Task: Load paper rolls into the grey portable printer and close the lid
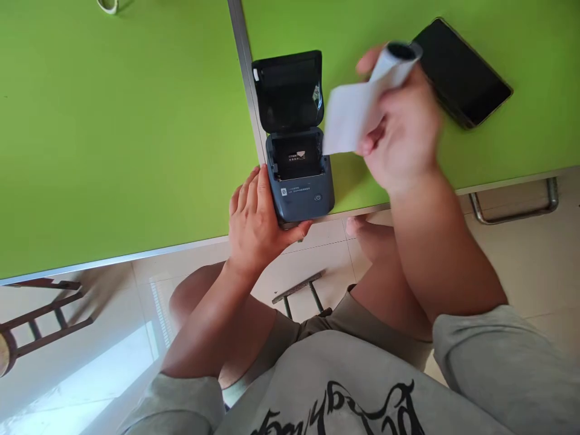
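Note:
A small dark grey label printer (296, 172) stands at the near edge of the green table (113, 139), its lid (290, 90) flipped open and the paper bay bare. My left hand (254, 223) grips the printer's left side and front corner, fingers wrapped round it. My right hand (401, 130) hovers to the right of the printer, closed on a white paper roll (389, 63) whose loose end (347, 118) hangs down toward the open bay. The hand and the paper are blurred.
A black phone (462, 69) lies face up on the table at the far right, just behind my right hand. A metal seam (242, 54) splits the tabletop. A white object (107, 5) sits at the far edge. A wooden stool (31, 329) stands on the floor at the left.

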`<state>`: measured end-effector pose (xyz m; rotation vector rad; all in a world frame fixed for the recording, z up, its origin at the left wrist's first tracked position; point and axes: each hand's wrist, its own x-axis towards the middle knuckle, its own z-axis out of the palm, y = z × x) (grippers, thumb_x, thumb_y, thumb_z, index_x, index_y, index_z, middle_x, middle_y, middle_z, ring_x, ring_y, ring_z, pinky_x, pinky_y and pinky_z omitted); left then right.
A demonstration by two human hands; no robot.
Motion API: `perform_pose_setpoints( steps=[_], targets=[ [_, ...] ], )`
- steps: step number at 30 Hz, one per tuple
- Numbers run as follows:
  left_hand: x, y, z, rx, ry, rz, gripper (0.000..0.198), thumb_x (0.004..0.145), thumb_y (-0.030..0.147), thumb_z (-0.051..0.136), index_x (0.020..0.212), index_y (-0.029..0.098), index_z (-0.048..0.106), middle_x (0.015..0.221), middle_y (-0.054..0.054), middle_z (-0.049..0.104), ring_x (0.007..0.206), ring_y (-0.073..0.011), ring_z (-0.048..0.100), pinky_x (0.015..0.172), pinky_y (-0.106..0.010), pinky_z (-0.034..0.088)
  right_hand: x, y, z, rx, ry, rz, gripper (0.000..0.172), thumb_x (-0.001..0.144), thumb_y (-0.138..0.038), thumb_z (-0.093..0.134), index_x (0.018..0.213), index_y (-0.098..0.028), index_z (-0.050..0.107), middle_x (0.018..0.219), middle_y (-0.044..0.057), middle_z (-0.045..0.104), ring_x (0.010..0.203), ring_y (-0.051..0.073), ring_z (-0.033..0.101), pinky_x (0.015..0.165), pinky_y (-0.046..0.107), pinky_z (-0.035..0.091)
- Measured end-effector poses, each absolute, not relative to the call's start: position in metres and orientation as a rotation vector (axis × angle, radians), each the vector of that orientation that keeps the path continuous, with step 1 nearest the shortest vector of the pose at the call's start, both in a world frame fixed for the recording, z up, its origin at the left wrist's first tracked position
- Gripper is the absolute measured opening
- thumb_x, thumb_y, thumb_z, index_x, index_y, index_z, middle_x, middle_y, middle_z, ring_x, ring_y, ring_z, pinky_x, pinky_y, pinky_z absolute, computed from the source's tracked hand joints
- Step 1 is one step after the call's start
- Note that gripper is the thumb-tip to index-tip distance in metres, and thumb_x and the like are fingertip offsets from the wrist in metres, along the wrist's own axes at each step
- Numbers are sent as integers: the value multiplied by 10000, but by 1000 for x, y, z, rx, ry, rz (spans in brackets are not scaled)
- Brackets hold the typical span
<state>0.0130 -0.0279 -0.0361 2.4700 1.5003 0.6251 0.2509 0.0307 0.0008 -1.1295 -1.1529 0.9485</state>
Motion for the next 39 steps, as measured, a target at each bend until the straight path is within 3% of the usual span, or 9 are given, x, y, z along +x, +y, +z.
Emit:
perform_pose_setpoints(
  steps=[3, 6, 9, 12, 20, 24, 30, 36, 39],
  targets=[
    [12, -28, -36, 2493, 1503, 632, 1134, 819, 946, 436, 1562, 89, 416, 1512, -270, 595, 1437, -402, 568, 1170, -510, 445, 239, 30, -25, -1202, -1138, 839, 239, 748, -398, 659, 904, -303, 505, 767, -36, 458, 563, 115, 384, 468, 285, 375],
    [12, -28, -36, 2501, 1499, 649, 1134, 824, 944, 434, 1555, 77, 423, 1503, -280, 599, 1429, -407, 575, 1162, -516, 451, 235, 30, -39, -1332, -1196, 647, 295, 869, -512, 613, 841, -293, 418, 751, -31, 430, 653, 146, 476, 627, 335, 518],
    [12, -28, -36, 2482, 1485, 649, 1142, 817, 939, 458, 1559, 73, 417, 1505, -285, 594, 1430, -418, 569, 1167, -531, 441, 238, 30, -40, -1465, -1328, 501, 432, 911, -665, 579, 814, -287, 396, 761, -11, 492, 783, 191, 576, 771, 392, 574],
    [13, -28, -36, 2474, 1506, 632, 1148, 802, 954, 454, 1558, 90, 423, 1505, -268, 601, 1434, -405, 570, 1170, -511, 441, 241, 27, -37, -1540, -1510, 368, 433, 945, -663, 578, 814, -278, 431, 807, 11, 587, 884, 224, 633, 876, 444, 580],
    [14, -29, -33, 2444, 1512, 589, 1138, 784, 920, 539, 1558, 90, 444, 1527, -250, 591, 1461, -389, 548, 1198, -479, 427, 240, 24, -40, -1462, -1605, 148, 246, 971, -490, 609, 1078, -295, 504, 1037, 28, 689, 933, 211, 663, 888, 411, 570],
    [14, -30, -32, 2443, 1497, 587, 1145, 785, 890, 573, 1553, 51, 442, 1532, -272, 576, 1467, -395, 538, 1206, -483, 419, 244, 26, -46, -1454, -1578, 151, 334, 935, -323, 636, 1232, -306, 485, 1122, 43, 694, 928, 196, 671, 853, 382, 573],
    [15, -30, -32, 2430, 1495, 582, 1134, 793, 876, 578, 1555, 48, 439, 1540, -274, 568, 1471, -399, 531, 1213, -497, 411, 250, 32, -60, -1454, -1637, 203, 409, 966, -309, 559, 1353, -338, 430, 1194, 55, 675, 1064, 228, 707, 877, 443, 597],
    [15, -30, -32, 2463, 1491, 610, 1148, 822, 889, 519, 1536, -7, 449, 1510, -306, 579, 1447, -403, 554, 1197, -484, 424, 254, 25, -32, -1397, -1654, -48, 464, 833, -112, 511, 1267, -275, 491, 1210, 77, 651, 1179, 227, 667, 991, 447, 570],
    [15, -30, -33, 2476, 1498, 592, 1160, 831, 895, 498, 1542, -19, 432, 1507, -307, 580, 1449, -400, 551, 1195, -482, 424, 278, 24, -18, -1479, -1659, -317, 491, 695, -19, 455, 1141, -217, 509, 1101, 62, 623, 1077, 218, 653, 929, 437, 550]
  ],
)
